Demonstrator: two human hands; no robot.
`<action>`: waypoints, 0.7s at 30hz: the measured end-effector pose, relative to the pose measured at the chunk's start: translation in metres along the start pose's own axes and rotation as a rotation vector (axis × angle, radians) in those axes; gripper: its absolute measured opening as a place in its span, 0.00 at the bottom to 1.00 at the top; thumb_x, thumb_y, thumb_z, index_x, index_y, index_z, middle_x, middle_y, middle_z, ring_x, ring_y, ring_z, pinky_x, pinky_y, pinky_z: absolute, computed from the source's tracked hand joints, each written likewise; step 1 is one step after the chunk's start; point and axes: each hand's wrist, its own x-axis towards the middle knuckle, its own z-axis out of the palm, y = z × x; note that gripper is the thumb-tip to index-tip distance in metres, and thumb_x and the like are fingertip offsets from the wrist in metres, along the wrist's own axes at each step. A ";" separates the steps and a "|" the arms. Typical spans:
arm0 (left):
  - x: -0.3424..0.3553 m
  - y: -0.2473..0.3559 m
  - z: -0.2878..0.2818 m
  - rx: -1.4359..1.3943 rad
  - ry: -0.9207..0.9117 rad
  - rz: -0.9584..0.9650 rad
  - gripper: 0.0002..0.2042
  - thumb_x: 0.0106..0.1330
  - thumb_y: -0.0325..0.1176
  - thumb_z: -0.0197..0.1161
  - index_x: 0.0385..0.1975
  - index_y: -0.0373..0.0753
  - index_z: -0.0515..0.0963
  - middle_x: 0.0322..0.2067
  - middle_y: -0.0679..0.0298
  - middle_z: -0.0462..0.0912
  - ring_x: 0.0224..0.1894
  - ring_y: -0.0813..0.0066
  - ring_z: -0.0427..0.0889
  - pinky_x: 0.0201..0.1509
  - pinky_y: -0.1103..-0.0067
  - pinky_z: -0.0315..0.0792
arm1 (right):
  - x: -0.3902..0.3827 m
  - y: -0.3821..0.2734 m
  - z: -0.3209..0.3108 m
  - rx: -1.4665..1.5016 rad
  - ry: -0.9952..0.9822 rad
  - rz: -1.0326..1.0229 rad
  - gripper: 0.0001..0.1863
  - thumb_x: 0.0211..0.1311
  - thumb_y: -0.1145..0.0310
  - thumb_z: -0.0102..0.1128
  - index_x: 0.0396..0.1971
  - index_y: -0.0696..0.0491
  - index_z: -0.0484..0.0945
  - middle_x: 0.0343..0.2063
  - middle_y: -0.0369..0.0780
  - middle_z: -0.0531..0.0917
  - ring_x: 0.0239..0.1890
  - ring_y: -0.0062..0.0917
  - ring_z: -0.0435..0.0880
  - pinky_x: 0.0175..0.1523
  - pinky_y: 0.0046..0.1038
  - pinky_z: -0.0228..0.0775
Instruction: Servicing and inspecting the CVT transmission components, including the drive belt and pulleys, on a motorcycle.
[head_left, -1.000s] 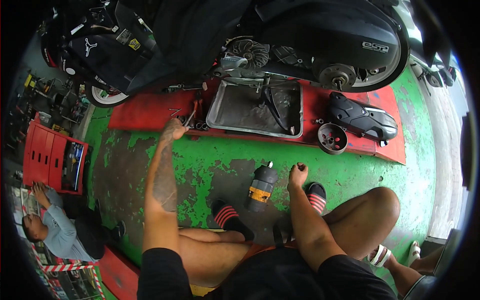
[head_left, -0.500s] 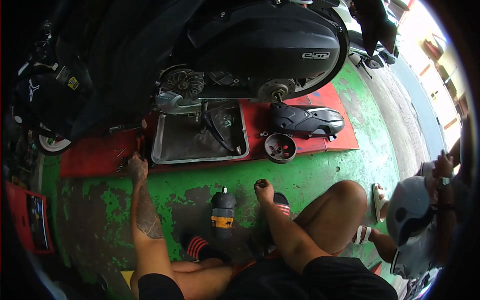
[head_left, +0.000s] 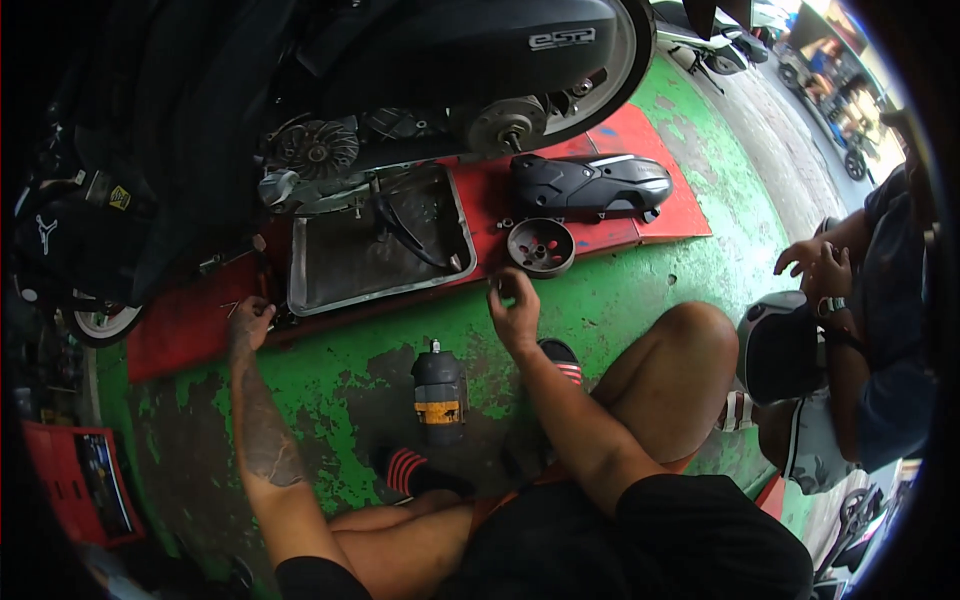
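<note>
My left hand is at the front edge of the red platform, fingers curled inward beside some small thin metal pieces. Whether it holds one of them is hidden. My right hand is raised just in front of the round metal clutch drum, thumb and fingertips pinched together. Anything between them is too small to name. Behind the drum lies a black scooter side cover. A metal drip tray sits under the scooter's exposed finned pulley. A grey-black impact wrench with an orange band rests on the floor between my arms.
The black scooter stands over the platform. A red tool cabinet is at the left. On the right, another person is close by, hands together near a grey object. Parked motorbikes show at the far right.
My right hand has moved forward, closer to the drum. My left hand has shifted slightly left along the platform edge. The view has turned, and more of the person at right shows.
</note>
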 end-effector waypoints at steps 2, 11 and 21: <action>-0.007 0.032 -0.021 -0.029 -0.203 -0.019 0.20 0.64 0.43 0.66 0.52 0.39 0.78 0.43 0.52 0.84 0.46 0.54 0.84 0.48 0.63 0.76 | 0.025 -0.002 -0.005 0.038 0.072 0.024 0.13 0.52 0.79 0.66 0.39 0.54 0.79 0.32 0.41 0.80 0.33 0.30 0.82 0.39 0.26 0.75; -0.187 0.206 -0.097 0.390 -0.227 0.624 0.23 0.61 0.42 0.69 0.54 0.41 0.77 0.44 0.55 0.82 0.46 0.55 0.82 0.53 0.63 0.75 | 0.136 0.005 -0.005 -0.366 -0.141 -0.058 0.10 0.59 0.63 0.63 0.36 0.51 0.85 0.33 0.45 0.87 0.34 0.44 0.86 0.42 0.40 0.79; -0.279 0.224 -0.035 0.391 -0.665 0.658 0.21 0.64 0.43 0.65 0.56 0.46 0.77 0.41 0.58 0.81 0.46 0.57 0.81 0.52 0.66 0.76 | 0.147 0.046 0.008 -0.932 -0.464 0.059 0.14 0.60 0.59 0.59 0.34 0.52 0.87 0.37 0.46 0.88 0.39 0.44 0.88 0.44 0.42 0.81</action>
